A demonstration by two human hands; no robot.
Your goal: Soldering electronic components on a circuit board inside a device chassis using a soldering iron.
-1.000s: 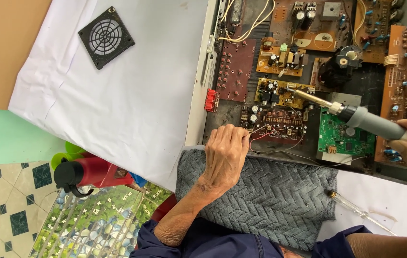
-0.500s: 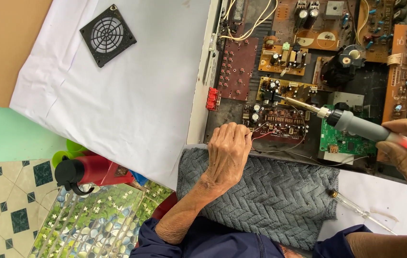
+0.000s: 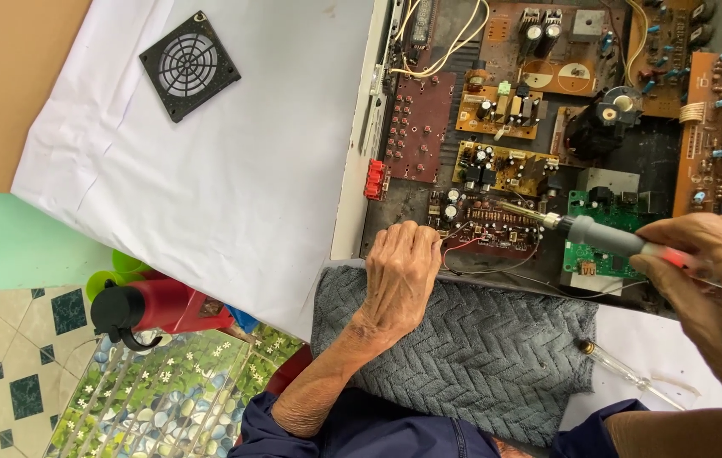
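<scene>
Now your right hand (image 3: pixel 717 284) is clenched around the grey-and-red plastic handle of a soldering iron (image 3: pixel 607 237), its thin metal tip reaching left over a small brown circuit board (image 3: pixel 488 222) studded with capacitors. Your left hand (image 3: pixel 401 276) rests palm down, fingers curled loosely and holding nothing that shows, on the edge of a grey knitted towel (image 3: pixel 479 356) with a chevron weave; its fingertips sit just beside a red wire (image 3: pixel 462 246). Beyond them lies the open chassis (image 3: pixel 395 203), packed with 1 green board (image 3: pixel 602 254) and several brown ones. A clear-handled screwdriver (image 3: pixel 628 373) lies on white paper (image 3: pixel 234 187) covering the tabletop, and a square black fan grille (image 3: pixel 189 65) lies flat further left. A red flask with a black cap (image 3: pixel 149 307) sits at the paper's edge, above patterned floor tiles (image 3: pixel 5 356).
</scene>
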